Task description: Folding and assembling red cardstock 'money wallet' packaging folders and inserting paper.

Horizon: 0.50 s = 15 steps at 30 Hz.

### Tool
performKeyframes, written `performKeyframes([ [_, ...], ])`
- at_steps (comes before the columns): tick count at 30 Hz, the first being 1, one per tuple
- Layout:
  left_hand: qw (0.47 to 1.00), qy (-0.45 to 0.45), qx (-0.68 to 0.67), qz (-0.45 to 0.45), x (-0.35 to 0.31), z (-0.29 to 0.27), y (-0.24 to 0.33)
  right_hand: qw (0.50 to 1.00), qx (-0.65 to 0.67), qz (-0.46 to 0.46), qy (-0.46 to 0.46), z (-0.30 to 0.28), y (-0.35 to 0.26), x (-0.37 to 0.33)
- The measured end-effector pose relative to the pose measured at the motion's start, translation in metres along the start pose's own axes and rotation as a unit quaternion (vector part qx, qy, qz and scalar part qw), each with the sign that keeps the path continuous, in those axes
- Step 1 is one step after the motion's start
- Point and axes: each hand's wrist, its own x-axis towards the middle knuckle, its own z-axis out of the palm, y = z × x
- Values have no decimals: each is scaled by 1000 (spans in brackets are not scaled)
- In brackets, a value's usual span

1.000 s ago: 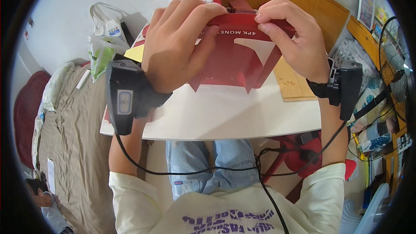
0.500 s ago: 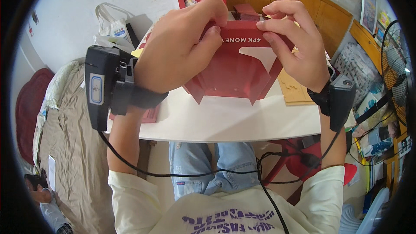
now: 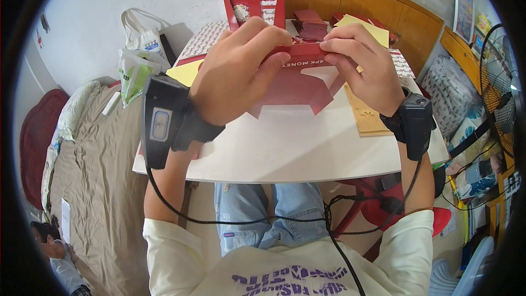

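Over the white table I hold a folded red cardboard box blank (image 3: 290, 90) with a cut-out window and pale print along its upper strip. My left hand (image 3: 241, 74) pinches the blank's upper edge near its left end, thumb against the fingers. At the right end of that edge, my right hand (image 3: 364, 66) grips it between thumb and fingertips. The blank's pointed lower flaps hang toward me. My left hand hides its left side.
A finished-looking red box (image 3: 253, 0) stands at the back, beside a stack of red cards (image 3: 310, 24). Yellow sheets (image 3: 364, 30) and patterned paper (image 3: 205, 39) lie around. A tan board (image 3: 366, 115) rests at right on the white table (image 3: 285, 153). A fan (image 3: 499, 87) stands far right.
Both hands have come lower in the picture with the red blank, which now looks more foreshortened. Its upper strip is bent over more, and the things behind show more fully.
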Motion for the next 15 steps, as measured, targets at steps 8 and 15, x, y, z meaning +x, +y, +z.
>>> performKeyframes([
  [8, 996, -36, -37, -78, 5, -4, 19, 999, 38, 21, 16, 8, -11, 1],
  [15, 994, -46, -65, -71, 4, -3, 21, 996, -79, -16, 40, 8, -14, -1],
])
